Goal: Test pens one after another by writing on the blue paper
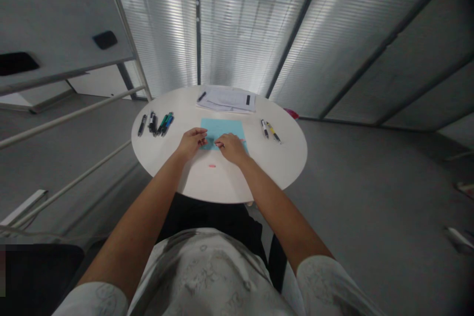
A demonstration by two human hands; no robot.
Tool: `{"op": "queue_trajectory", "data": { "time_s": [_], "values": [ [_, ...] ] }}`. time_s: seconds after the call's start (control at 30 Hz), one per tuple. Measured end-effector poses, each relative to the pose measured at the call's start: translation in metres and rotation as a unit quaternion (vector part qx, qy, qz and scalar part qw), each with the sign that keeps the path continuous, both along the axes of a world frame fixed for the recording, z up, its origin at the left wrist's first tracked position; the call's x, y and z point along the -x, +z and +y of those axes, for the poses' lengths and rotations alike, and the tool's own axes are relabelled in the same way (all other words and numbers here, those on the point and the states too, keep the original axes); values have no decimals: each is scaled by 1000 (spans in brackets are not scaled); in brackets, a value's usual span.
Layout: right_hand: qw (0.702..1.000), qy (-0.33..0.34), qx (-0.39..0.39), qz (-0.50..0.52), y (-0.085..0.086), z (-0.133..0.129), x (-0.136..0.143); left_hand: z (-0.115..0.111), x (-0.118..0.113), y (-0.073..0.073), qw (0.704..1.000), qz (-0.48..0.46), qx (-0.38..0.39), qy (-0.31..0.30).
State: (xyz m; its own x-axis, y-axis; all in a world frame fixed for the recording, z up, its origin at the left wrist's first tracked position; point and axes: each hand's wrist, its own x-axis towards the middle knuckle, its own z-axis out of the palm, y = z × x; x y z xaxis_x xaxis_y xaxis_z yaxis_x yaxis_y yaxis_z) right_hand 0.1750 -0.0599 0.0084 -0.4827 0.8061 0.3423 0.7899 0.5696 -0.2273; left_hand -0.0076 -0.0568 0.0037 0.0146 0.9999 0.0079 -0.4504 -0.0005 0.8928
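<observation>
White is the round table (274, 168), on which everything handled is laid out. At its left side, a black pen (142, 125) is set apart from a small cluster of dark pens (152, 123), and just beside these, green and blue pens (165, 124) are gathered, all slanted the same way.

Farther right, the left hand (193, 141) is held at the left edge of a light blue sheet (222, 126). Its fingers are curled, with a narrow gap seen between the upper fingers and those below; whether anything small is gripped cannot be told. The sheet is laid flat near the table's middle, its near part partly covered by the hands. Beyond it, a stack of papers (225, 99) is spread, with a dark pen (202, 97) resting on its left end.

On the near side of the sheet, between the forearms, a small pink piece (212, 166) is left lying on the bare tabletop, touched by neither hand. The right hand (230, 147) is placed over the sheet, its fingers bent and drawn close together toward the left hand; what may be held at the tips is too small to be made out. At the right, a black-and-white pen (264, 129) and a yellow pen (273, 133) are laid side by side.
</observation>
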Motion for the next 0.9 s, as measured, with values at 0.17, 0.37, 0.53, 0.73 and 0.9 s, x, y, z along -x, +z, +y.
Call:
{"op": "queue_trajectory", "data": {
  "time_s": [0.17, 0.37, 0.53, 0.73, 0.9],
  "values": [
    [1000, -6, -3, -8, -1, 0, 1, -1, 0, 1, 1000, 4, -4, -6],
    [1000, -8, -7, -12, -1, 0, 1, -3, -1, 4, 1000, 2, 2, -3],
    [1000, -11, 6, 9, 1, -2, 1, 0, -1, 0, 1000, 10, -5, -10],
    [999, 0, -1, 37, 1, 0, 1, 3, 0, -5, 999, 26, -20, -13],
    [996, 32, -11, 83, 0, 1, 2, 1, -1, -4, 999, 46, -22, -1]
  ]
}}
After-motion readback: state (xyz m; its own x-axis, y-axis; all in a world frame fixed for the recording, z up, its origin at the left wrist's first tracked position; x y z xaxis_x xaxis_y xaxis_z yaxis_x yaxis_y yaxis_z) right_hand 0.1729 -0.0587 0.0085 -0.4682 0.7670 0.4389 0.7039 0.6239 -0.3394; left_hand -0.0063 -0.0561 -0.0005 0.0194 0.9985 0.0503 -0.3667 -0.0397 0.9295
